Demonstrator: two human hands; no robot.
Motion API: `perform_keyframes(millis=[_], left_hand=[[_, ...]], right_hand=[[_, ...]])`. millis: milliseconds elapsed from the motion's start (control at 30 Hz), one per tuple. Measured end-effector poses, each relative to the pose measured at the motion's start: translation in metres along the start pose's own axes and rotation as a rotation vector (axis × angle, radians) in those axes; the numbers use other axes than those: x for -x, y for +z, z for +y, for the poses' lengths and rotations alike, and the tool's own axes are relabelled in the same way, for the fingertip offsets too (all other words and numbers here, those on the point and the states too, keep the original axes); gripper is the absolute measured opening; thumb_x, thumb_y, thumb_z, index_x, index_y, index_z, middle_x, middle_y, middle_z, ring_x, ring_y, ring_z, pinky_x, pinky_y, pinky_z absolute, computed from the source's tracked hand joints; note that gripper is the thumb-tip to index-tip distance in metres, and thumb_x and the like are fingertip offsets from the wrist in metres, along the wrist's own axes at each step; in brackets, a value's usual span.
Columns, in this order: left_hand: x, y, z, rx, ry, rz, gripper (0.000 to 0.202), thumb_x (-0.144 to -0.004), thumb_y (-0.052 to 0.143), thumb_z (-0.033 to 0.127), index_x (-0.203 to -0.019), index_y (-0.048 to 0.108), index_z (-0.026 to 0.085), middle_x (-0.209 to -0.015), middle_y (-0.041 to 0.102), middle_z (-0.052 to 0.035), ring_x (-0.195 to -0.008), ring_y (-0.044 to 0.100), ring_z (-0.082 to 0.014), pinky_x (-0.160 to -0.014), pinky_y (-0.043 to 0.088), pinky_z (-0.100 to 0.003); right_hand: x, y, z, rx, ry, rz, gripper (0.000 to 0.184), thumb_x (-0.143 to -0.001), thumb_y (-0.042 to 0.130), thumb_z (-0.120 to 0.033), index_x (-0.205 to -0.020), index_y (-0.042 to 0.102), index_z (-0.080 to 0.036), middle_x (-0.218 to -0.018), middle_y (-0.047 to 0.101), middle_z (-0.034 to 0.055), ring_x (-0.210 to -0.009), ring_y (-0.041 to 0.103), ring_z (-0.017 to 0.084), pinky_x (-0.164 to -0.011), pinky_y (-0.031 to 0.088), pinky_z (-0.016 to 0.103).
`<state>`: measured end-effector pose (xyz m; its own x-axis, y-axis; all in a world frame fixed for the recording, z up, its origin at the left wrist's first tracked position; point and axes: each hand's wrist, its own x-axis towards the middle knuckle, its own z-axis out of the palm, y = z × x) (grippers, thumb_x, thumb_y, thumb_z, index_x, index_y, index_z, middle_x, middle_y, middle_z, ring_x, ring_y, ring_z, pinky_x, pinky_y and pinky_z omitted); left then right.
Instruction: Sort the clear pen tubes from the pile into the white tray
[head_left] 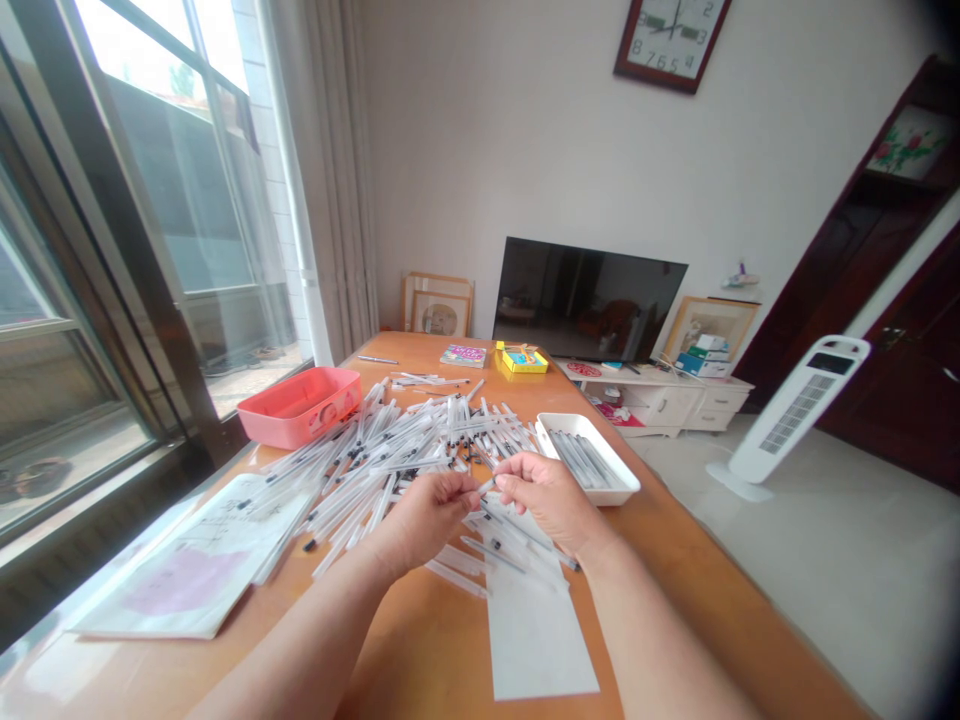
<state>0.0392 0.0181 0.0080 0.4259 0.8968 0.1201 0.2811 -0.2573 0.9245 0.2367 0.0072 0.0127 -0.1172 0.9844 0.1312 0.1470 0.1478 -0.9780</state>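
Note:
Over the near edge of the pile, my left hand and my right hand meet with fingertips pinched. Between them is a thin clear pen, one end in each hand; part of it is hidden by the fingers. A large loose heap of clear pen barrels with black ends spreads beyond and to the left of my hands. Under my hands, several pens lie across a white sheet of paper. Right of my right hand, a white tray holds a row of pens.
A pink plastic basket stands at the table's left edge, with a booklet nearer me. Farther back on the wooden table are a colourful book and a yellow box. A white tower fan stands on the floor at right.

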Motion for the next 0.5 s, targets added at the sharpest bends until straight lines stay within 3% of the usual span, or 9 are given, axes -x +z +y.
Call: perform_keyframes(millis=[300, 500], left_hand=[[0.0021, 0.0000, 0.0052, 0.024, -0.015, -0.035, 0.037, -0.081, 0.060, 0.051, -0.075, 0.070, 0.016, -0.065, 0.061, -0.0024, -0.068, 0.055, -0.0178, -0.065, 0.045, -0.028], [0.0018, -0.0005, 0.0027, -0.006, 0.021, -0.050, 0.033, -0.083, 0.060, 0.047, -0.078, 0.070, 0.016, -0.072, 0.064, -0.0033, -0.071, 0.056, -0.0177, -0.068, 0.045, -0.028]], right_hand=[[0.0013, -0.0020, -0.0022, 0.106, -0.004, 0.001, 0.019, -0.083, 0.064, -0.038, -0.082, 0.063, -0.019, -0.070, 0.063, -0.0005, -0.065, 0.057, 0.014, -0.064, 0.042, 0.026], [-0.0007, -0.0015, -0.0007, 0.275, -0.071, 0.040, 0.032, -0.086, 0.059, -0.048, -0.070, 0.055, -0.020, -0.064, 0.056, -0.0030, -0.061, 0.048, 0.013, -0.059, 0.038, 0.025]])
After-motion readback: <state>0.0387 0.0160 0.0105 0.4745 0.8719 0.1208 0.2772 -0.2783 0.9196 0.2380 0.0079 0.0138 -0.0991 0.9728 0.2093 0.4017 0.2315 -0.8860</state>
